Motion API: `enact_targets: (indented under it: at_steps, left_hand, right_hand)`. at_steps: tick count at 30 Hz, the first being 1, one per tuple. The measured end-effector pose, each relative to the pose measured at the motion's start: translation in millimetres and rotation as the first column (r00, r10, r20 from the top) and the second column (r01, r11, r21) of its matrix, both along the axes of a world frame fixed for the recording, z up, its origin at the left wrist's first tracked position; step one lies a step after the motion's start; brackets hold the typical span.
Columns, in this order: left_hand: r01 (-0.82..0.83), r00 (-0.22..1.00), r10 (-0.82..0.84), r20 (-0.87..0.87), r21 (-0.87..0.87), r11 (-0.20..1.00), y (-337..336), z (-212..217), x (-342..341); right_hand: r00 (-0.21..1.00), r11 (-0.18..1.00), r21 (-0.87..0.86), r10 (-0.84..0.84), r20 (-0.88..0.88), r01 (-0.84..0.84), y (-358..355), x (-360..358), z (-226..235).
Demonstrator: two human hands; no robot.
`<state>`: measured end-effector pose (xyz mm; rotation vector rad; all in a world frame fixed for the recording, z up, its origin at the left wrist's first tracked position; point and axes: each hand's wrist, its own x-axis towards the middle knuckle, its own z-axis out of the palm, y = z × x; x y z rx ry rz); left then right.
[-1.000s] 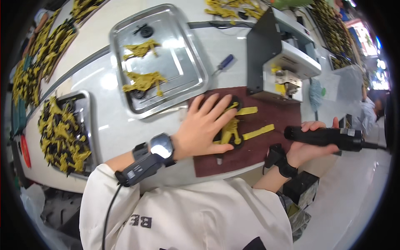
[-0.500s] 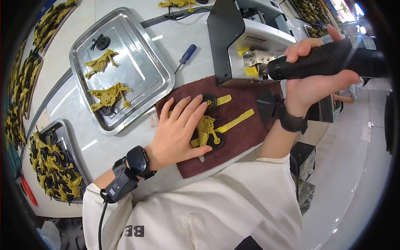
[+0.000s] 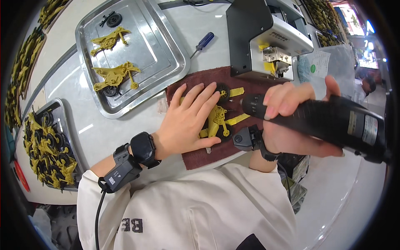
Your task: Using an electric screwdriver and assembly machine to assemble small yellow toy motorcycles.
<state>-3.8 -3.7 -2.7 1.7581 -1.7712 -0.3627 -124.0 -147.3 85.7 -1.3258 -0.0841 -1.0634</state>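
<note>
My left hand (image 3: pixel 183 121) lies flat with its fingers apart across a yellow plastic toy part (image 3: pixel 217 118) on a brown cloth (image 3: pixel 193 160). Black wheels (image 3: pixel 223 91) sit at the part's upper and lower right, and yellow strips (image 3: pixel 237 119) stretch to its right; my palm and fingers cover its left side. Wrapped around a black electric screwdriver (image 3: pixel 333 121) is my right hand (image 3: pixel 285 137). The tool's nose points left, just right of the yellow part; I cannot make out its bit, nor whether it touches anything.
Right of centre at the back stands a screw feeder (image 3: pixel 266 37). A metal tray (image 3: pixel 146 93) with two yellow parts and black wheels is at the far left, beside a blue-handled screwdriver (image 3: pixel 205 41). Another tray (image 3: pixel 68 118) at left holds a heap of yellow parts.
My right hand has brought the electric screwdriver from the feeder's metal outlet down and left to the yellow part. My left hand stays on the part. The view has shifted slightly.
</note>
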Motion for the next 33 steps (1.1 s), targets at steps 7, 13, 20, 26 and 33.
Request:
enact_targets:
  at_steps: [7,13,20,26,33]
  left_hand:
    - [-0.001,1.0,0.002,-0.026,0.017,1.0,-1.0,-0.8,1.9]
    - [-0.004,0.998,0.005,-0.062,0.021,1.0,-2.4,-2.3,4.3]
    - [0.015,0.995,-0.013,-0.097,0.022,1.0,-6.0,0.0,6.5]
    - [0.004,0.999,-0.002,-0.036,0.047,0.999,-5.6,-1.5,6.6]
    - [0.023,0.999,-0.023,0.029,0.02,1.0,-5.8,-0.9,6.0]
  right_hand:
    - [0.999,0.997,0.064,0.038,-0.028,-0.036,-12.9,24.5,-18.5]
    - [0.998,0.998,0.053,0.045,-0.049,-0.042,-20.7,33.1,-27.9]
    - [0.987,0.99,-0.009,0.142,-0.076,-0.143,-29.8,33.1,-32.4]
    - [0.962,0.968,-0.073,0.226,-0.154,-0.239,-38.9,10.1,-26.1]
    - [0.913,0.907,-0.104,-0.404,0.056,0.407,-57.0,-18.3,40.9]
